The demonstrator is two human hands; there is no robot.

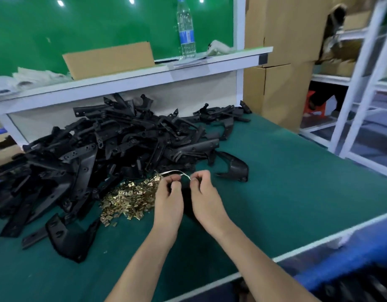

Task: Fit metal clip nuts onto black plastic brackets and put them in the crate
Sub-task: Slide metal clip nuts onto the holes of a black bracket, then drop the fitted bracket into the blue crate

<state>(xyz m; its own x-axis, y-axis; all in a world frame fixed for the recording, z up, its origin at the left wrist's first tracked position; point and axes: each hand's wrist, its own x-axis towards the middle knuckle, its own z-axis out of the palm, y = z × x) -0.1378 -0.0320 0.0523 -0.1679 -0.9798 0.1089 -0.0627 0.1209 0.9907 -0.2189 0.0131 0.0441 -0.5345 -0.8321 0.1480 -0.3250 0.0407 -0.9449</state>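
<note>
Head view, reading left to right: the black brackets (96, 149) are lying in a tangled heap across the far left of the bench (286, 182), their long axes pointing every way. One loose bracket (68, 243) is sitting apart at the near left. The clip nuts (127, 199) are lying in a brass-coloured heap at the foot of the brackets, just beside the left hand (168, 201) on its left side.

The left hand is hovering at the right edge of that heap, fingers curled, pinching a pale strip (179, 172) at the fingertips. The right hand (206, 197) is facing it close by, fingers likewise curled, pinching the strip's right end. A dark piece (186, 199) is showing between the two palms. It is probably a bracket, but it is too blurred to tell which hand is carrying it or whether a nut is already seated.

A lone bracket (234, 168) is resting just beyond the right hand. The blue crate (340, 264) is sitting below the bench edge at the near right.

Judgement: the nuts are lying left of both hands and nearer the left one, so that hand is better placed for the next pick. The crate is lying right and towards the person, nearer the right hand, so the drop is likely falling to that side
</note>
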